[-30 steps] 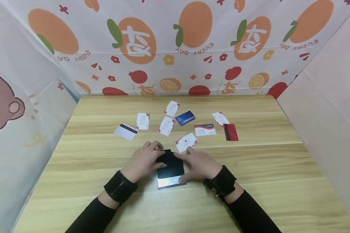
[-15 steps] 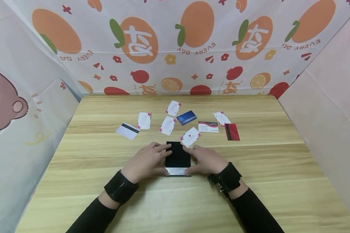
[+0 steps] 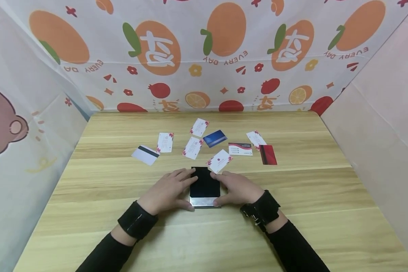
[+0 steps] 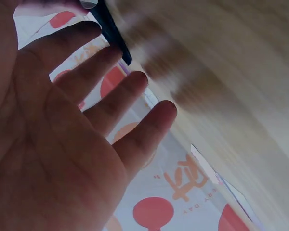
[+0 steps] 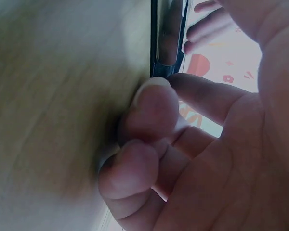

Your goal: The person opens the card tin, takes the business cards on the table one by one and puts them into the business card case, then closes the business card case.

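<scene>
A flat black card case [image 3: 205, 185] with a silver strip along its near end lies on the table between my hands. My left hand [image 3: 166, 192] is along its left side, fingers extended near the far left edge and thumb by the near left corner. In the left wrist view these fingers are straight and spread beside the dark case edge [image 4: 114, 36]. My right hand [image 3: 239, 188] holds the right side, index finger at the far corner and thumb on the silver strip. Its other fingers curl against the tabletop in the right wrist view, close to the case's end [image 5: 166, 62].
Several white flowered cards [image 3: 219, 161] lie beyond the case, the nearest close to its far right corner. Among them are a blue card [image 3: 215, 138], a red card [image 3: 268, 155], a striped white card [image 3: 145, 155] and a red-banded card [image 3: 240, 149]. A printed cloth [image 3: 197, 49] hangs behind the table.
The card case has slid away from me and straightened between both hands. The nearest flowered card has shifted slightly away and turned. In the last half second the left thumb has eased off the strip.
</scene>
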